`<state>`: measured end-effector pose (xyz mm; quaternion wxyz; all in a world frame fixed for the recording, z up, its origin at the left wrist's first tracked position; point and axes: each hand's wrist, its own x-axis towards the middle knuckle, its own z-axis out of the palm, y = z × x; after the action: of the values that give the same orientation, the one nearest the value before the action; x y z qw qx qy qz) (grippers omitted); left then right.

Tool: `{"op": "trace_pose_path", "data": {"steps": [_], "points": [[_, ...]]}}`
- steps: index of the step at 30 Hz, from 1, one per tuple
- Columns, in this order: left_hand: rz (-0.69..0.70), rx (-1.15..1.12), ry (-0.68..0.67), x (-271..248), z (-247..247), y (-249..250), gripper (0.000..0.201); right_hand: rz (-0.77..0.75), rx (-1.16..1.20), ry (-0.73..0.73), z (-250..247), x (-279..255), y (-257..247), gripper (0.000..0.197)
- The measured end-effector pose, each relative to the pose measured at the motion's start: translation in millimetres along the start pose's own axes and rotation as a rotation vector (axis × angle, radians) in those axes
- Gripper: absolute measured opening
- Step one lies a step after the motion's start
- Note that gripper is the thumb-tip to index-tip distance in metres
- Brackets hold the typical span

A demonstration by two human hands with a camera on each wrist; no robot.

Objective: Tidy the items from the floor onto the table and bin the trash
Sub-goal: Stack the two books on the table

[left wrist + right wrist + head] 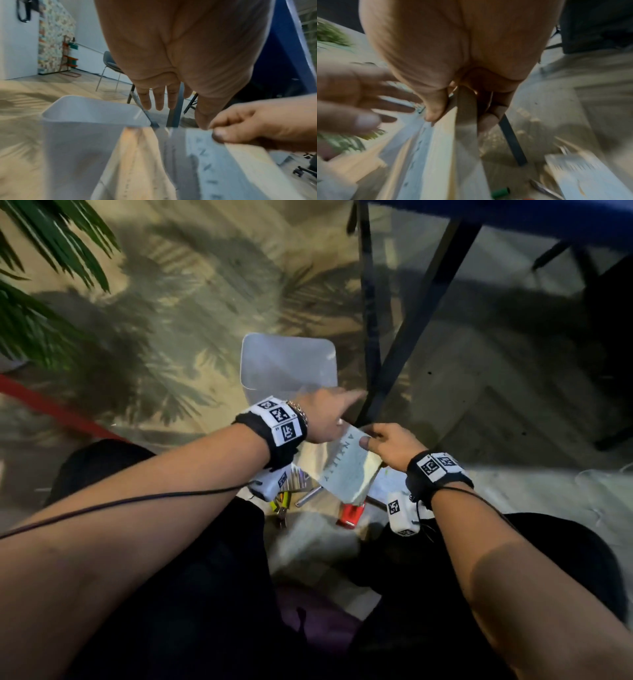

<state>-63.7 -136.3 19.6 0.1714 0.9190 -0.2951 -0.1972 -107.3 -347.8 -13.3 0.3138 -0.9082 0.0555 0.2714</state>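
Observation:
My right hand (pixel 369 438) holds a pale blue book (pixel 349 472) by its top edge, thumb on the cover, and the book hangs tilted above the floor. In the right wrist view its thumb (pixel 435 111) and curled fingers clamp the book (pixel 436 155). My left hand (pixel 342 407) hovers just beside it with fingers straight, holding nothing, above the near rim of a white bin (pixel 287 361). In the left wrist view its fingers (pixel 159 100) spread over the bin (pixel 96 117), with the book (pixel 214 162) below.
On the floor under the book lie keys (pixel 281 506), a metal pen (pixel 308 496), a red item (pixel 349 515) and a pale booklet (pixel 583 173). Dark table legs (pixel 370 337) stand right of the bin. A potted palm (pixel 41 285) fills the left.

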Motion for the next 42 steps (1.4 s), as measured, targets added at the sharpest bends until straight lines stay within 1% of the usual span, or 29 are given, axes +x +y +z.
{"op": "trace_pose_path", "data": {"steps": [2,3,4,6,7,9,10,11,13,14,15,16,17,18,19,20,21,22,24,25,26,28,30,32,34,36,38,40,42], "points": [[-0.079,0.005,-0.047,-19.4,-1.9,3.3,0.099,-0.105,-0.028,-0.037,-19.9,-20.6,-17.6,0.024],[-0.117,0.034,-0.077,-28.6,-2.3,2.1,0.104,-0.15,-0.011,-0.053,-27.9,-31.2,-27.2,0.022],[-0.146,0.058,-0.108,-38.4,-5.0,0.4,0.1,-0.192,0.006,-0.062,-34.5,-40.3,-36.6,0.022],[-0.181,0.007,-0.16,-56.9,-10.6,-7.2,0.074,-0.249,0.012,-0.049,-44.3,-56.4,-55.9,0.02],[-0.178,-0.07,-0.165,-67.1,-15.0,-9.3,0.065,-0.265,0.02,-0.015,-47.4,-64.2,-65.2,0.018],[-0.169,-0.247,-0.128,-86.4,-22.5,-10.7,0.054,-0.279,0.087,0.146,-47.3,-73.9,-72.9,0.013],[-0.169,-0.317,-0.081,-94.6,-25.0,-9.5,0.049,-0.269,0.127,0.259,-46.4,-78.1,-74.1,0.019],[-0.18,-0.393,-0.028,-102.2,-25.9,-6.8,0.044,-0.241,0.156,0.362,-44.0,-81.5,-72.2,0.031],[-0.241,-0.647,0.093,-113.6,-23.7,0.1,0.041,-0.094,0.214,0.476,-32.5,-94.4,-67.9,0.059],[-0.284,-0.815,0.157,-117.6,-21.8,6.3,0.037,-0.004,0.295,0.462,-24.9,-103.7,-69.0,0.069],[-0.323,-0.97,0.219,-121.5,-21.5,15.3,0.03,0.057,0.443,0.394,-14.5,-112.0,-71.0,0.074],[-0.362,-1.097,0.28,-124.0,-20.6,23.6,0.023,0.068,0.626,0.273,-4.8,-121.2,-76.0,0.072],[-0.405,-1.193,0.338,-127.0,-20.1,32.2,0.021,0.049,0.805,0.114,5.2,-128.5,-81.8,0.065],[-0.451,-1.259,0.386,-130.4,-20.0,39.0,0.027,0.018,0.931,-0.022,13.3,-134.4,-88.5,0.056],[-0.486,-1.297,0.427,-135.7,-22.7,45.8,0.039,-0.014,0.994,-0.1,16.3,-141.3,-96.6,0.044],[-0.504,-1.324,0.466,-142.4,-26.6,50.8,0.05,-0.039,1.021,-0.132,15.9,-149.0,-104.9,0.036],[-0.505,-1.35,0.5,-150.0,-33.4,54.5,0.054,-0.069,1.018,-0.141,12.4,-156.2,-111.7,0.033],[-0.493,-1.368,0.537,-158.9,-42.1,58.3,0.048,-0.104,1.002,-0.143,5.8,-162.3,-118.4,0.033],[-0.464,-1.38,0.597,-183.2,-61.8,69.1,0.028,-0.183,0.921,-0.137,-10.9,-179.9,-133.1,0.033],[-0.429,-1.366,0.593,-199.5,-73.2,76.7,0.023,-0.224,0.886,-0.137,-19.8,-189.7,-140.9,0.033],[-0.374,-1.337,0.575,-216.3,-85.3,85.2,0.025,-0.269,0.863,-0.151,-29.0,-203.3,-150.5,0.033],[-0.215,-1.259,0.514,-251.3,-111.4,101.9,0.041,-0.342,0.82,-0.166,-46.9,-225.6,-165.0,0.036],[-0.101,-1.174,0.446,-284.3,-140.0,117.0,0.066,-0.404,0.814,-0.206,-65.5,-251.7,-178.7,0.04],[-0.069,-1.073,0.408,-311.5,-166.7,130.6,0.084,-0.456,0.812,-0.264,-83.3,-274.1,-190.8,0.044],[-0.054,-0.958,0.46,-324.6,-190.5,137.3,0.094,-0.57,0.8,-0.259,-97.5,-289.9,-207.9,0.045],[-0.015,-0.904,0.553,-317.8,-214.8,132.6,0.087,-0.623,0.773,-0.109,-111.5,-288.2,-231.7,0.038],[-0.018,-0.855,0.631,-297.9,-240.7,121.2,0.067,-0.621,0.756,0.036,-127.7,-269.2,-262.4,0.033],[-0.087,-0.781,0.678,-264.9,-268.1,98.8,0.048,-0.611,0.713,0.113,-141.7,-233.7,-289.9,0.029],[-0.177,-0.67,0.679,-227.9,-290.8,72.1,0.039,-0.551,0.642,0.19,-153.4,-193.8,-310.9,0.028]]}}
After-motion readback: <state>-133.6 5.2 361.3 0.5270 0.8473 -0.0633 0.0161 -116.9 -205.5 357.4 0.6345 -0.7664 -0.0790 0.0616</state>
